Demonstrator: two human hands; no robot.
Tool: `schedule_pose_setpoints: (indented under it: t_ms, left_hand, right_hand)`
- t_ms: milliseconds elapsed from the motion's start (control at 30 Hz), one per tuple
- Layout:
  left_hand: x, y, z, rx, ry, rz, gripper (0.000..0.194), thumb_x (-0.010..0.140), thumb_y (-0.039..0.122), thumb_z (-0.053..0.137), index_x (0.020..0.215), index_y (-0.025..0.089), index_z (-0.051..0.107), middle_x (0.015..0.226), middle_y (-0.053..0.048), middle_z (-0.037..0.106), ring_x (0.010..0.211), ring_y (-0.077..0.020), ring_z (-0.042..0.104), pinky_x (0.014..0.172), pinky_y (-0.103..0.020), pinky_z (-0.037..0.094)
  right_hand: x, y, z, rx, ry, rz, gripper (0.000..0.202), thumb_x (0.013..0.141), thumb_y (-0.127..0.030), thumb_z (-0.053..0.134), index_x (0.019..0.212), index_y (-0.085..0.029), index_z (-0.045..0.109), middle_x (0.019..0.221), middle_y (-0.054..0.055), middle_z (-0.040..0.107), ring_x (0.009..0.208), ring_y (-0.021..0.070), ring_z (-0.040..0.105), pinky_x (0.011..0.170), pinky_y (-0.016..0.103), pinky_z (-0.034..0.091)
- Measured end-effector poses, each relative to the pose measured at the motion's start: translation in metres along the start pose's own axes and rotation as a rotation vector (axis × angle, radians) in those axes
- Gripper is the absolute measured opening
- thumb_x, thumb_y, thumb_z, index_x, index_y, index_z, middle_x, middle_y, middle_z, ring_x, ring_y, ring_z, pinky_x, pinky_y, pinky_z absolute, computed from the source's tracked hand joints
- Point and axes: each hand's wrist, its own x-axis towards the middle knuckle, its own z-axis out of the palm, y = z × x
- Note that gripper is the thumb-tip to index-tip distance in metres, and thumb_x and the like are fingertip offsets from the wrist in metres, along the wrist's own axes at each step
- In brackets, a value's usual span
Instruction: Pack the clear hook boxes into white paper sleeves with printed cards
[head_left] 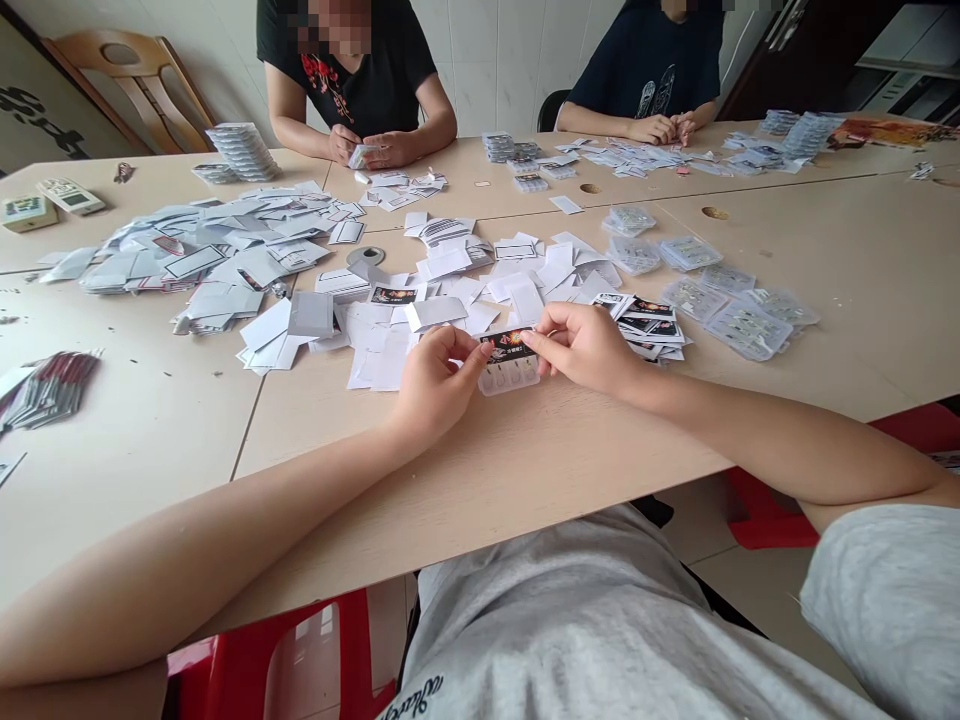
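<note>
Between my hands, just above the table, is a small clear plastic box (510, 376) with a black printed card (508, 346) along its upper part. My left hand (441, 385) pinches its left edge with thumb and fingers. On the right edge, my right hand (581, 345) holds it, the thumb and index finger near the card's top corner. Small items show in the box's compartments. White paper slips (450, 300) lie loosely behind my hands. A pile of black printed cards (649, 325) sits beyond my right wrist.
Several clear boxes (750, 328) lie at the right. A large heap of white packets (225, 240) covers the left middle, near a tape roll (366, 257). Across the table (570, 470), two people handle small items beside stacked boxes (244, 152). Red-grey packets (52, 388) lie far left.
</note>
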Motion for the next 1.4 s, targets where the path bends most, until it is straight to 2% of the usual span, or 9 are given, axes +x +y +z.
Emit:
schedule_pose_setpoints:
  t_ms: [133, 367, 1400]
  left_hand:
    - [-0.0013, 0.0004, 0.0011, 0.026, 0.015, 0.029, 0.025, 0.079, 0.036, 0.06, 0.066, 0.018, 0.049, 0.07, -0.002, 0.052, 0.065, -0.0124, 0.049, 0.055, -0.024, 0.04]
    - [-0.004, 0.0045, 0.0028, 0.057, 0.029, 0.054, 0.023, 0.079, 0.031, 0.059, 0.064, 0.018, 0.047, 0.069, -0.001, 0.049, 0.065, -0.0125, 0.046, 0.058, -0.026, 0.039]
    - [-0.0061, 0.0065, 0.0069, -0.004, 0.031, -0.061, 0.022, 0.078, 0.029, 0.057, 0.063, 0.018, 0.044, 0.061, 0.001, 0.045, 0.057, -0.0103, 0.04, 0.05, -0.023, 0.031]
  right_hand:
    - [-0.0014, -0.0013, 0.0008, -0.059, 0.01, -0.049, 0.024, 0.081, -0.033, 0.057, 0.065, -0.021, 0.044, 0.051, -0.002, 0.057, 0.047, 0.0156, 0.061, 0.048, 0.027, 0.042]
    - [-0.0022, -0.0019, 0.0005, -0.119, -0.007, -0.053, 0.022, 0.08, -0.031, 0.056, 0.065, -0.021, 0.043, 0.05, -0.003, 0.055, 0.045, 0.0134, 0.056, 0.047, 0.026, 0.037]
    - [-0.0025, -0.0034, 0.0019, -0.12, 0.028, -0.049, 0.026, 0.078, -0.031, 0.059, 0.06, -0.021, 0.043, 0.052, -0.002, 0.053, 0.048, 0.0128, 0.052, 0.049, 0.027, 0.036]
